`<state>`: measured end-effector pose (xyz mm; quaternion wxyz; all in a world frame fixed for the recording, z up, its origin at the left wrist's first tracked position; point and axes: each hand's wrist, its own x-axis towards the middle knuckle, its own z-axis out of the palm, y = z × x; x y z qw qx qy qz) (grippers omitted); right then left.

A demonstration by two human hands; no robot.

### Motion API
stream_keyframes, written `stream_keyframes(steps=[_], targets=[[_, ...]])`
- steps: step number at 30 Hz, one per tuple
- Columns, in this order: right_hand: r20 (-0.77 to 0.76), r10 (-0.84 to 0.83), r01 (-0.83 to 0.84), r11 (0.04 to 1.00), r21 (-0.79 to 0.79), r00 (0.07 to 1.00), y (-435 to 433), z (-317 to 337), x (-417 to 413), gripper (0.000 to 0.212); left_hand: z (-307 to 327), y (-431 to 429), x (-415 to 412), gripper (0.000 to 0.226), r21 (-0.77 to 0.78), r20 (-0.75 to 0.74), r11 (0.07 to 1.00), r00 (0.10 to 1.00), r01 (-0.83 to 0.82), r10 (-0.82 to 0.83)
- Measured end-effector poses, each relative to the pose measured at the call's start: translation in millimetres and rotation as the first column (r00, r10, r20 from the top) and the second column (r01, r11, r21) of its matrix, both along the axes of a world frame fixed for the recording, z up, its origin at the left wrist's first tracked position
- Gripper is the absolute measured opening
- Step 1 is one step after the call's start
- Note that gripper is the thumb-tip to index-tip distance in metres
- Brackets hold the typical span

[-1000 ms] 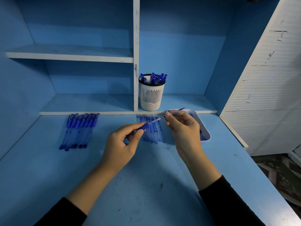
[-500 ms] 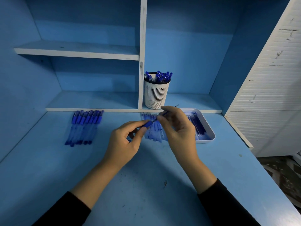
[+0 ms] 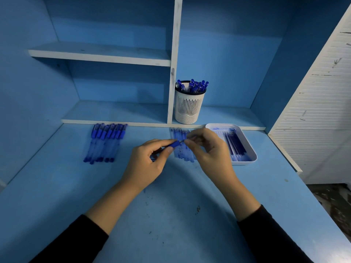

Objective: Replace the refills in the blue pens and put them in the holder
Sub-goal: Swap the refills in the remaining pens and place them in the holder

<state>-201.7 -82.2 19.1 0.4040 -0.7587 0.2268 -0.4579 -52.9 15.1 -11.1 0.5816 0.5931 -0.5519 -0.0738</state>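
A worn, ink-specked blue painted desktop (image 3: 171, 215) runs back to a low step under a blue alcove, which is split by a white upright divider (image 3: 175, 54), with a white-edged shelf (image 3: 100, 54) on the left side. A white slatted panel (image 3: 322, 101) closes the right side. On the step, just right of the divider, stands a white perforated plastic pen holder (image 3: 188, 109) with blue-capped pens (image 3: 195, 86) upright in it. At the left of the desktop lies a tight row of capped blue pens (image 3: 104, 143), well apart from the hands. At the right a white rectangular tray (image 3: 252, 154) holds dark blue refills (image 3: 235, 147). Between these lies a row of pale translucent sticks (image 3: 182, 154), partly hidden by both hands; whether they are barrels or refills cannot be told. The left hand (image 3: 146, 164) is curled around a blue pen (image 3: 174, 144), held above the desktop and pointing up and right. The right hand (image 3: 210, 150), close beside it, pinches a thin refill (image 3: 188, 139) at the pen's open end. Black sleeves cover both forearms.
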Motion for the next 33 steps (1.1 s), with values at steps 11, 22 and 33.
stream_keyframes(steps=[11, 22, 33], targets=[[-0.276, 0.074, -0.039, 0.991, 0.130, 0.958, 12, -15, 11, 0.012, 5, 13, 22, 0.026, 0.041, -0.064, 0.996, 0.995, -0.075, 0.078], [-0.301, -0.053, 0.035, 0.997, -0.064, 0.952, 10, -17, 18, 0.012, 3, 16, 25, 0.025, 0.054, 0.005, 0.995, 0.997, -0.080, 0.080], [-0.487, 0.031, -0.170, 0.954, -0.245, 0.873, 15, -28, 23, 0.013, 3, 17, 27, 0.028, 0.079, -0.011, 0.994, 0.997, -0.081, 0.082]])
